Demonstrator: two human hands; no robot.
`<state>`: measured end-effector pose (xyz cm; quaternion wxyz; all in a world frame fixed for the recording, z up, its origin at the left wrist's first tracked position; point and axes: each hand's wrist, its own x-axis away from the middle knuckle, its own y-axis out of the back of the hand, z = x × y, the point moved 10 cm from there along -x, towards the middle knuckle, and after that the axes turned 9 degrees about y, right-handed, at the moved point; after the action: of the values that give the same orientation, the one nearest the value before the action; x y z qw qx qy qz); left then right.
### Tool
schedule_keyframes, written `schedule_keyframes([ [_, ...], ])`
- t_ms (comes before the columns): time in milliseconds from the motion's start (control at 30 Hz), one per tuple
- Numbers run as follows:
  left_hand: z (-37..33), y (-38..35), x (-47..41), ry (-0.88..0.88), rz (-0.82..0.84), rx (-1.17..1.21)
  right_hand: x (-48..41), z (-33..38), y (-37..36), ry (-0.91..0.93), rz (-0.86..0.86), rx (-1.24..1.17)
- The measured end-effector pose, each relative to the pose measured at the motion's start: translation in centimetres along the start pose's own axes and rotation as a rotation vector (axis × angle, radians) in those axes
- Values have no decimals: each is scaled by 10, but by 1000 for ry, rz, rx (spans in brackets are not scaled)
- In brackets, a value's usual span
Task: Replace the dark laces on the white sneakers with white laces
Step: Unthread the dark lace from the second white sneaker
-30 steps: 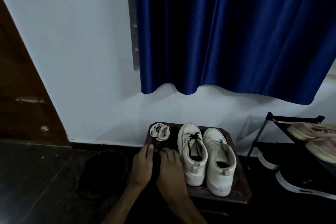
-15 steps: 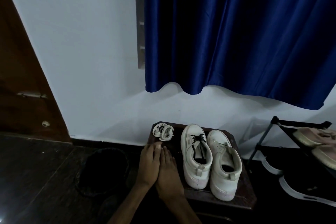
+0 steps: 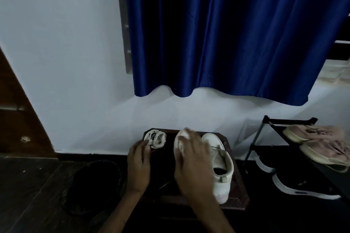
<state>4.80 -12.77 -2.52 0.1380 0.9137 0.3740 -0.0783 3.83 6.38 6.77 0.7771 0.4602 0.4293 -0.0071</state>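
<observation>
Your right grip (image 3: pixel 191 159) is curled over the sneaker (image 3: pixel 180 138), thumb on its left side, likely steadying it for unlacing. Its dark laces are hidden underneath. Your left grip (image 3: pixel 139 164) is loose and holds nothing. The white laces (image 3: pixel 155 138) lie just past its fingertips on the worktop (image 3: pixel 239 196), within easy reach. The other sneaker (image 3: pixel 221 166) stands just right of the right grip.

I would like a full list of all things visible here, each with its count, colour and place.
sneakers: 2, white, side by side on the stool
laces: 1 bundle, white, stool's far left corner
stool: 1, dark brown, against the wall
curtain: 1, blue, above the stool
shoe rack: 1, black, right of the stool
pink shoes: 2, pink, rack's top shelf
black shoes: 2, white-soled, lower shelf
bin: 1, dark, floor, left
door: 1, brown, far left
left hand: fingertips at the laces
right hand: blurred, over the left sneaker
</observation>
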Motion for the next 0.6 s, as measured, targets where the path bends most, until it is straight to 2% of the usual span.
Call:
schedule_keyframes([
  [100, -53, -39, 15, -131, 203, -66, 24, -72, 20, -280, 90, 191],
  [167, -72, -74, 30, -166, 354, -154, 46, -101, -1, -358, 234, 180],
  [200, -74, -88, 36, -142, 405, -200, 52, -107, -12, -360, 280, 147],
  [267, -60, -106, 42, 28, 484, -231, 51, -114, -24, -336, 317, 110],
  [333, -42, -109, 46, 185, 512, -246, 42, -119, -24, -290, 316, 108],
  [400, -32, -105, 50, 236, 520, -227, 38, -124, -22, -269, 337, 89],
  [600, -46, -77, 70, 109, 451, -312, 41, -127, -15, -226, 435, 74],
])
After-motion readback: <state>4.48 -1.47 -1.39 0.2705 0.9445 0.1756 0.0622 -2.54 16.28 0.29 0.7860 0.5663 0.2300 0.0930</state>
